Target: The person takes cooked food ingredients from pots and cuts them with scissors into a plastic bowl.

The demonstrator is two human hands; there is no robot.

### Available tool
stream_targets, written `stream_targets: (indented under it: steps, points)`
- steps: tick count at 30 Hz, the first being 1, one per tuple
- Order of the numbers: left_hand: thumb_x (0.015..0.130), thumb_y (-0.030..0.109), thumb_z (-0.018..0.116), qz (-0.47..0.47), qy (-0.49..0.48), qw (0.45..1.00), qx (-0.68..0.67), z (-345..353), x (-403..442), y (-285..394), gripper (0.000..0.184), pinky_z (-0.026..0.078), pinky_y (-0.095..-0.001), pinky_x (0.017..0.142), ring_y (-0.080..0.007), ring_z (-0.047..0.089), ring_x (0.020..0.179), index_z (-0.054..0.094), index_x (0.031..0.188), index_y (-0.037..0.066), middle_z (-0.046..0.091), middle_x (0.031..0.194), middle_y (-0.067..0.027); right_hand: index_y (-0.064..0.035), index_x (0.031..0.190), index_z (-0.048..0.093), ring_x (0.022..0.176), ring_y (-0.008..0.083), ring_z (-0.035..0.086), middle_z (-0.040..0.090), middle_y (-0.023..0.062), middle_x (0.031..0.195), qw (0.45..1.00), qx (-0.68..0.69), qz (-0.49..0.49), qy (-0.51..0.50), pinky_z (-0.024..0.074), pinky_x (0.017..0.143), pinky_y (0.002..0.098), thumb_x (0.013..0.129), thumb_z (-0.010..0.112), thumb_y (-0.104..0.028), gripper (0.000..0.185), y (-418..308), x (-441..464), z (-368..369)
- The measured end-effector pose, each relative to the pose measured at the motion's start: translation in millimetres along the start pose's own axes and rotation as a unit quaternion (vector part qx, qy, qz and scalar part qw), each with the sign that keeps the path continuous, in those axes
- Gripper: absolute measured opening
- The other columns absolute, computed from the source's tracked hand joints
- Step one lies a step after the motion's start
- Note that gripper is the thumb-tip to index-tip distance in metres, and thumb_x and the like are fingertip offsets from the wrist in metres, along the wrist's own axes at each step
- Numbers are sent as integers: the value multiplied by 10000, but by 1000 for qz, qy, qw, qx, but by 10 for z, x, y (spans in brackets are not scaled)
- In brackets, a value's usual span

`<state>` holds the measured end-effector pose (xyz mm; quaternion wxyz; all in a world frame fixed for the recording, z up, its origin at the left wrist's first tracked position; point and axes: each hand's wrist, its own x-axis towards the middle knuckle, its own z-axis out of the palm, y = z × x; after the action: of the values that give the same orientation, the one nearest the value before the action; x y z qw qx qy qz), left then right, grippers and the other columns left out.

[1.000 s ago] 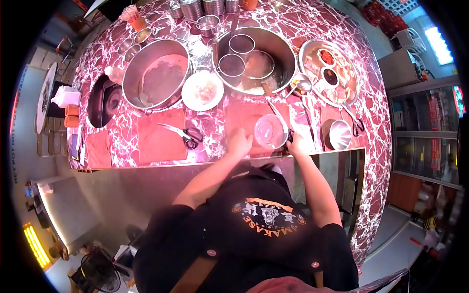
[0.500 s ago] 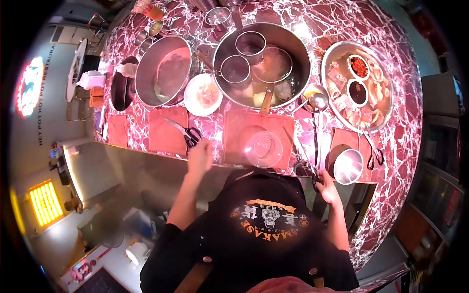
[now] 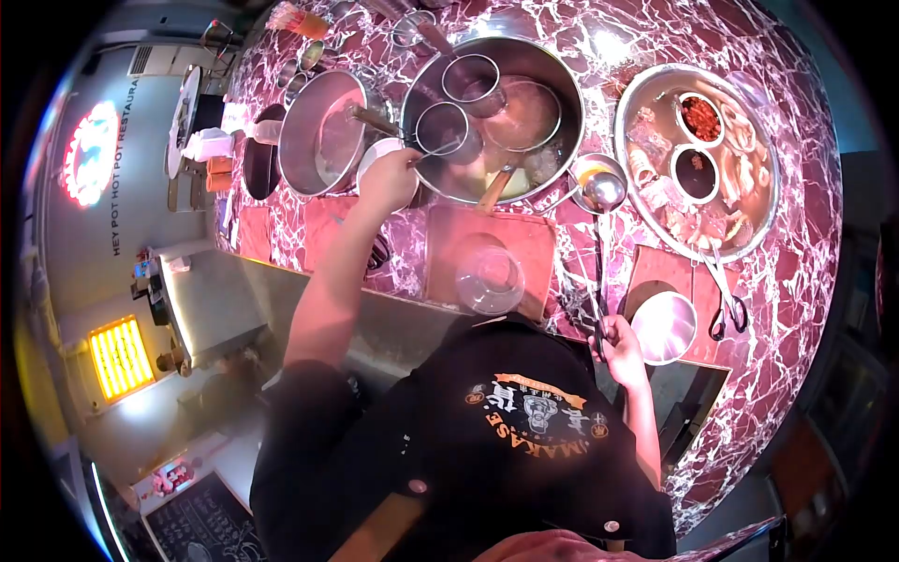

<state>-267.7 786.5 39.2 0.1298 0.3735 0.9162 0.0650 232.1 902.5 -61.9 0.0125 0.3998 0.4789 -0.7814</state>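
My left hand (image 3: 389, 181) reaches over the white bowl (image 3: 375, 155) at the left rim of the big steel pot (image 3: 573, 70). Its fingers are pinched, and a thin shiny piece (image 3: 442, 149) sticks out towards the pot; I cannot make out what it is. In the pot stand strainer baskets (image 3: 471, 79) in cloudy broth, and a wooden handle (image 3: 496, 190) leans on the rim. By the table's front edge, my right hand (image 3: 621, 348) is closed around a long thin metal utensil with a dark handle (image 3: 596, 339). A steel bowl (image 3: 665, 328) stands just right of it.
A second steel pot (image 3: 292, 155) stands left. A large platter (image 3: 626, 178) holds raw food and two sauce bowls. Ladles (image 3: 607, 194) rest beside it, scissors (image 3: 729, 309) lie right, and a clear glass bowl (image 3: 490, 281) sits on a red mat (image 3: 445, 244).
My left hand has moved up and forward from beside the scissors on the left mat to the pot's rim. My right hand stays low with the utensil. The view has shifted slightly.
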Motion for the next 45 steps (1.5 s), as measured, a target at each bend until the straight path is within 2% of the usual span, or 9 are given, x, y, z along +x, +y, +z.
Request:
stream_targets:
  steps: [8,15,19,22,23,26,31,40,45]
  points:
    - [878,301,758,-116,276,947,-116,326,123,-731,420,529,-412,835,-319,689,858,654,1153,1,702,882,-156,-68,1148,480,729,81,547,601,4,895,998,61,-16,-28,456,642,242,957,715,-37,305,127,205,55]
    - [917,370,718,-73,286,940,-173,704,1052,-1039,443,531,-448,903,-365,713,995,657,1173,13,744,1064,-194,-3,1256,524,1031,462,674,681,289,1081,908,-399,-34,125,529,899,533,840,706,-161,481,59,347,420]
    - [918,373,695,1,332,931,-150,679,1334,-1057,393,542,-457,789,-310,739,820,731,998,-11,763,877,-159,-20,1227,604,1027,456,641,655,262,1088,858,-398,-287,155,518,905,531,853,649,-92,383,-78,548,695]
    - [889,475,701,-55,309,946,-80,791,1642,-1280,525,529,-501,790,-396,720,848,733,923,-48,737,838,-225,-14,1198,640,942,339,701,709,181,1042,912,-361,-89,174,560,814,441,933,628,-89,276,-460,536,332]
    - [868,550,691,-90,288,952,-60,639,1564,-1057,597,526,-515,804,-409,714,872,729,933,-42,732,882,-254,-11,1215,646,937,278,705,714,158,1047,793,-543,-89,261,568,759,396,984,563,-73,254,276,669,-388]
    - [853,630,681,-62,293,948,-105,544,1564,-893,683,525,-530,808,-453,698,892,697,933,-48,712,897,-297,23,1312,607,1087,369,676,686,239,1151,848,-240,-15,472,529,931,427,963,647,-135,385,-673,174,-1068]
    - [993,140,669,74,234,825,-508,702,1756,-853,154,550,-318,722,-155,692,779,635,1091,27,726,899,-53,23,1335,569,1138,413,641,657,241,1210,772,-497,-36,395,497,1021,447,783,799,-130,618,143,18,-2705]
    - [979,421,628,-19,274,957,-88,559,1212,-873,393,537,-473,783,-386,722,809,624,1134,59,737,885,-188,-8,1228,634,1063,385,701,724,221,1124,720,-568,132,376,521,950,453,823,739,-440,602,-84,117,-2678]
    - [967,311,600,-30,46,998,-41,321,335,-556,209,532,-522,759,-430,702,888,649,1054,127,722,922,-227,19,965,626,774,277,650,676,152,836,784,-465,19,412,518,770,410,888,704,-342,378,88,14,-2941]
